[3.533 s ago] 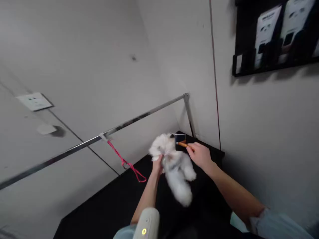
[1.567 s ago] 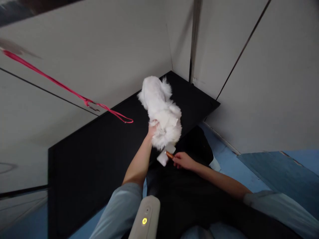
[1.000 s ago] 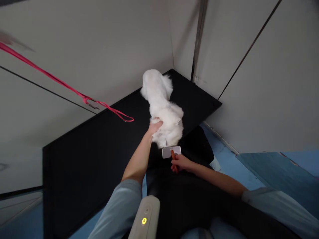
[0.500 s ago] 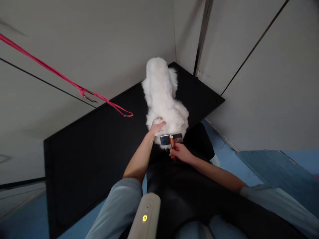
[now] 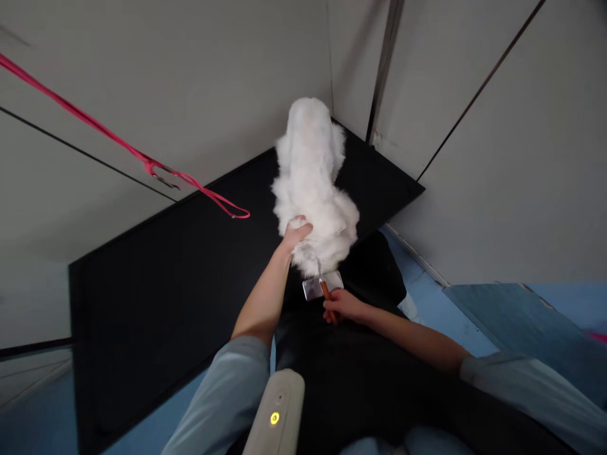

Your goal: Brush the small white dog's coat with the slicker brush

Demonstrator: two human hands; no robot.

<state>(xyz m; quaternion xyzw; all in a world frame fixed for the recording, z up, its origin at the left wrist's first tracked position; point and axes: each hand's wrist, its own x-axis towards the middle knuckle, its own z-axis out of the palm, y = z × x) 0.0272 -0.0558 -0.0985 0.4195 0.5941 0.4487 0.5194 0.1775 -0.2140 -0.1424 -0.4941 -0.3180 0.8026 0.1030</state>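
Note:
A white, fluffy dog (image 5: 310,164) stands on a black grooming table (image 5: 190,265), its long back seen from above. My left hand (image 5: 297,233) is closed on the dog at its near left side, thumb on top and the other fingers partly sunk in the fur. In my right hand (image 5: 345,305) is a slicker brush (image 5: 323,287) with a wooden handle and a wide metal head. The smooth back of the brush head faces up, so its pins are hidden. It is at the near lower edge of the coat.
A pink grooming leash (image 5: 208,191) with a metal clip hangs over the table from the upper left. Grey walls (image 5: 190,76) border the far side. A pale device with a yellow light (image 5: 275,411) juts up near my body. Blue floor (image 5: 467,325) shows at right.
My right hand has drawn the brush toward me, from over the fur to the coat's near edge, and the brush head has tilted. My left hand keeps its hold on the dog.

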